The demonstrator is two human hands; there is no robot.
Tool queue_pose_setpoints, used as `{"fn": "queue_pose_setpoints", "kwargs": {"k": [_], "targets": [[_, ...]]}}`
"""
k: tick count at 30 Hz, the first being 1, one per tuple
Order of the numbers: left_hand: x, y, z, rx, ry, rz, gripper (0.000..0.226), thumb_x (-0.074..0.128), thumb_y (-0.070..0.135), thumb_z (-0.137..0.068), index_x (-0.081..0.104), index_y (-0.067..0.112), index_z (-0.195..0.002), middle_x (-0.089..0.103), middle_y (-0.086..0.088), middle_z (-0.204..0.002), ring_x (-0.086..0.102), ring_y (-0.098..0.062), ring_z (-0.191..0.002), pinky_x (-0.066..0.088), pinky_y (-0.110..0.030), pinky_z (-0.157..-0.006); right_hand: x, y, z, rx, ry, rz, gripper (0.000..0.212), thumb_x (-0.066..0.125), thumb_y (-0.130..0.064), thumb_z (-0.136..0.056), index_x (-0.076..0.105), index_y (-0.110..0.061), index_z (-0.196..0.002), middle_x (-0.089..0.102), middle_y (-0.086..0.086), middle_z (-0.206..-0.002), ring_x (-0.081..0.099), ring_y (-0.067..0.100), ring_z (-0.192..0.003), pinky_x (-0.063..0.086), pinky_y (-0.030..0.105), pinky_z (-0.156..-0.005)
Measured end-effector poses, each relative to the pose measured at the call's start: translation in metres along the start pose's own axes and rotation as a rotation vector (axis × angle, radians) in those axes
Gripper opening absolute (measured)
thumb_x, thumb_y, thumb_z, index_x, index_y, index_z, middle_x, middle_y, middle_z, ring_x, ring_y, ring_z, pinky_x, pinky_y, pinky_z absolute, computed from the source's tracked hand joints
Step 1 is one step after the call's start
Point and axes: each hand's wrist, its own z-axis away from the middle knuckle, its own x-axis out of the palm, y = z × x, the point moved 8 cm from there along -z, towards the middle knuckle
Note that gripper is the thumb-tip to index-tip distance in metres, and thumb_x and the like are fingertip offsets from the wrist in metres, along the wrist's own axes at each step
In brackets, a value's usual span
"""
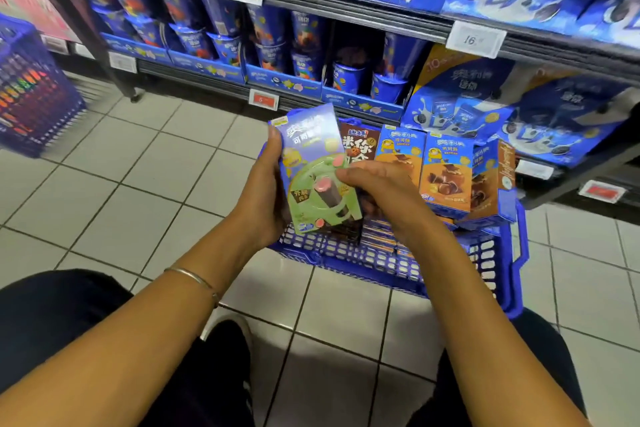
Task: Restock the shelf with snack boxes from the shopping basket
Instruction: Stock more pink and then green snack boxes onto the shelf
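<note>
Supermarket aisle: stocked shelves (346, 15), price tags (475, 39), tiled floor (145, 177).

The green box (311, 180) was blue above and pale green below, with pink spots. The brown box (358, 146) bore white lettering. The orange boxes (446, 180) had blue tops. The basket (381, 265) was blue lattice. The floor (138, 166) was white tile with dark grout.

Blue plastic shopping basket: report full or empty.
Partly full: blue-and-orange snack boxes stand upright in the blue plastic shopping basket, others lie lower inside. The left hand holds a green-and-blue snack box above it.
</note>
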Motion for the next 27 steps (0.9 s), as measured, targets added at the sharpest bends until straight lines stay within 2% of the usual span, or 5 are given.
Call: {"fn": "queue_pose_setpoints", "kwargs": {"k": [6,10,16,22,27], "targets": [[0.012,0.013,-0.002,0.031,0.007,0.023,0.073,0.038,0.07,-0.101,0.064,0.015,-0.14,0.071,-0.015,-0.133,0.068,-0.036,-0.123,0.059,-0.045,-0.095,0.001,-0.013,0.0,-0.047,0.034,0.068,0.035,0.075,-0.049,-0.086,0.07,-0.028,-0.114,0.063,-0.006,-0.086,0.066,0.015,-0.088,0.052,0.038,-0.074],[0.006,0.026,-0.01,0.067,0.072,-0.008,0.071,0.044,0.067,-0.101,0.065,0.012,-0.139,0.072,-0.018,-0.13,0.068,-0.039,-0.122,0.053,-0.055,-0.107,0.004,-0.033,-0.011,-0.123,0.031,0.069,0.032,0.075,-0.03,-0.091,0.068,-0.018,-0.12,0.06,0.014,-0.086,0.062,0.029,-0.085,0.05,0.045,-0.077],[-0.021,0.081,-0.026,0.07,0.185,0.018,0.058,0.044,0.065,-0.103,0.082,0.022,-0.111,0.08,-0.01,-0.113,0.079,-0.028,-0.099,0.066,-0.042,-0.079,-0.006,-0.068,-0.028,-0.075,0.085,0.01,0.02,0.075,-0.027,-0.092,0.073,-0.033,-0.111,0.074,0.011,-0.097,0.071,0.026,-0.092,0.055,0.05,-0.086],[-0.012,0.213,0.029,0.026,0.347,-0.094,0.053,0.047,0.055,-0.106,0.082,0.019,-0.089,0.082,-0.01,-0.099,0.079,-0.027,-0.083,0.063,-0.044,-0.073,0.024,-0.211,-0.012,-0.053,0.106,-0.072,0.019,0.073,-0.012,-0.092,0.067,-0.021,-0.109,0.068,-0.018,-0.067,0.066,-0.001,-0.069,0.05,0.022,-0.068],[0.035,0.377,0.109,0.108,0.328,-0.133,0.039,0.056,0.052,-0.104,0.076,0.021,-0.091,0.081,-0.008,-0.092,0.077,-0.024,-0.071,0.061,-0.041,-0.064,0.038,-0.403,0.033,-0.039,0.09,-0.108,0.021,0.074,-0.012,-0.091,0.068,-0.01,-0.111,0.071,-0.004,-0.075,0.07,0.013,-0.077,0.055,0.04,-0.076]]}}
